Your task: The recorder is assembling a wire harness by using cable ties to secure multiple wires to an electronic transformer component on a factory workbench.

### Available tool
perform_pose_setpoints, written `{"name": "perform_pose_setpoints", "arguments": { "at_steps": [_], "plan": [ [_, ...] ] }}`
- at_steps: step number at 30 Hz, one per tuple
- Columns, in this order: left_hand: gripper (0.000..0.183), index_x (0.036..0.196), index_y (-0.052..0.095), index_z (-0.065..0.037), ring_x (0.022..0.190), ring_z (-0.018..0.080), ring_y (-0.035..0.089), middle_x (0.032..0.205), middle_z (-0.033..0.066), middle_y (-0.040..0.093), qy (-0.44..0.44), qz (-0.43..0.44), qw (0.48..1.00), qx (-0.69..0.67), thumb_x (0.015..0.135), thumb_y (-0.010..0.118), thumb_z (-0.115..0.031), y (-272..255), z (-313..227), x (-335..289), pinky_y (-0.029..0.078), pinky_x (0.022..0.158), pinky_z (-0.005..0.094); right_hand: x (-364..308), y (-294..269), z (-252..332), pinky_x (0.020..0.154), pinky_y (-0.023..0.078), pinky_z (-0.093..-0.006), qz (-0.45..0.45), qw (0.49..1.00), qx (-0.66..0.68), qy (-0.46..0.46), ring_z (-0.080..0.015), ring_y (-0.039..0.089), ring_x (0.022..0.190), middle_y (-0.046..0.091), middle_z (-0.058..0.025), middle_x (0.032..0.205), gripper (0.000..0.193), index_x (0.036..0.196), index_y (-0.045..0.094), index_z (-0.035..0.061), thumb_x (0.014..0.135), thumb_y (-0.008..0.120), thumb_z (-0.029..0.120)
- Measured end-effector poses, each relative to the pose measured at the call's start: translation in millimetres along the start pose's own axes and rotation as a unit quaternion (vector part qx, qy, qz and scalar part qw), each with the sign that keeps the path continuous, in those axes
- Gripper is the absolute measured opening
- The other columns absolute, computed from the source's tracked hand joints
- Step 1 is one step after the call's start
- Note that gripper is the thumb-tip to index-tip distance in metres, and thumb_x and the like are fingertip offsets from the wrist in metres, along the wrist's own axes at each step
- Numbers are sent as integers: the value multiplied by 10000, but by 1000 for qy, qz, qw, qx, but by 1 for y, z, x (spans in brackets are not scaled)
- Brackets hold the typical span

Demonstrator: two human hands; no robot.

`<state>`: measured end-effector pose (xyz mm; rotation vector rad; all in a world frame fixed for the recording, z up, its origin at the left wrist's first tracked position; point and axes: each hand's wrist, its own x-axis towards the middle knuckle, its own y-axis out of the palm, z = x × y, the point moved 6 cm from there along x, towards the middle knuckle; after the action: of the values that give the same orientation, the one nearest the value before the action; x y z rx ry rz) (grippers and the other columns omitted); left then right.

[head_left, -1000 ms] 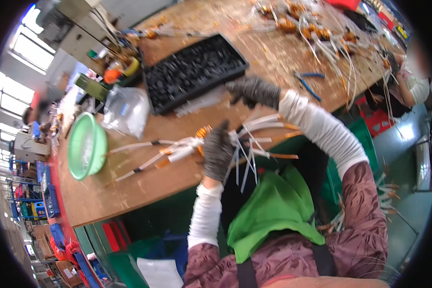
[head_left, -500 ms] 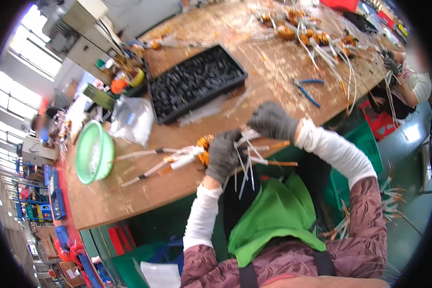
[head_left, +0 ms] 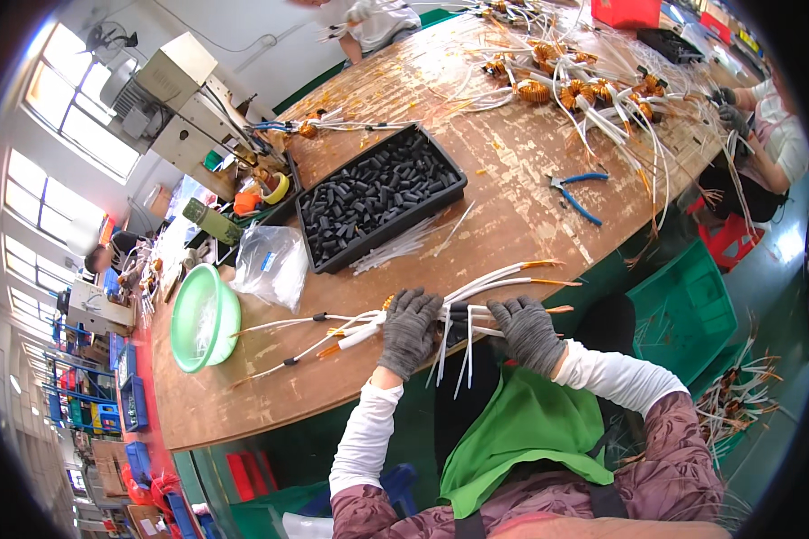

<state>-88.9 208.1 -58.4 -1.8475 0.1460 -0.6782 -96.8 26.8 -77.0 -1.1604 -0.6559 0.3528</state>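
Note:
My left hand (head_left: pixel 412 332), in a grey knit glove, is closed round a copper-wire coil at the table's near edge; only a sliver of its orange winding shows. White-sleeved leads (head_left: pixel 361 336) run left from it, some with black sections and bare copper ends. More white-sleeved wires (head_left: pixel 485 280) fan out to the right, with copper tips. Gloved too, my right hand (head_left: pixel 528 336) is closed on the lower of these wires, its fingertips partly hidden. Thin white strands (head_left: pixel 441 349) hang down between my hands, over the table edge.
A black tray (head_left: pixel 382 229) of short black tubes lies beyond my hands. Left are a green basin (head_left: pixel 176 323) and a plastic bag (head_left: pixel 274 269). Blue-handled pliers (head_left: pixel 577 195) lie right. Copper coils (head_left: pixel 535 91) crowd the far right; a co-worker's gloved hands (head_left: pixel 733 117) are beside them.
My right hand has come down and nearer, from above the wires onto them. The right-hand wires now spread out more visibly. The view has shifted slightly.

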Motion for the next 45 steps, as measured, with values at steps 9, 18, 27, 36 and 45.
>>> {"name": "perform_pose_setpoints", "arguments": {
  "at_steps": [9,18,27,36,45],
  "plan": [
    [599,1209,456,-44,1148,371,426,1229,186,466,20,36,999,-36,642,613,-158,-21,-9,-8,292,1001,487,22,-9,-27,569,472,-368,0,999,44,-29,-249,589,702,569,-57,792,380,1052,552,156,707,659,272],
    [782,1276,396,-104,1212,344,370,1335,146,372,-3,-18,999,41,605,696,-372,8,-42,0,197,1010,542,48,-39,-73,776,454,-411,29,985,159,-55,-330,561,873,586,-145,903,453,1006,592,78,694,686,392],
    [442,1073,584,-123,1071,329,488,1163,159,515,104,-43,994,-4,639,664,-144,13,-54,16,391,894,435,25,-71,-237,999,307,-433,62,976,-130,166,-395,348,1207,382,-180,1311,905,1295,385,125,560,744,513],
    [323,922,593,-77,1028,334,497,1097,143,538,91,-59,991,-76,604,642,-109,5,-52,24,419,866,429,19,-56,-249,1006,289,-445,14,986,-103,131,-372,352,1212,375,-214,1314,737,1268,413,32,658,666,358],
    [376,975,578,-86,1046,336,504,1118,144,543,91,-69,991,-72,630,689,-189,7,-47,13,404,892,449,46,-42,-274,1013,277,-447,24,978,-157,132,-359,325,1239,373,-174,1334,757,1309,388,100,653,655,367]
  ]
}}
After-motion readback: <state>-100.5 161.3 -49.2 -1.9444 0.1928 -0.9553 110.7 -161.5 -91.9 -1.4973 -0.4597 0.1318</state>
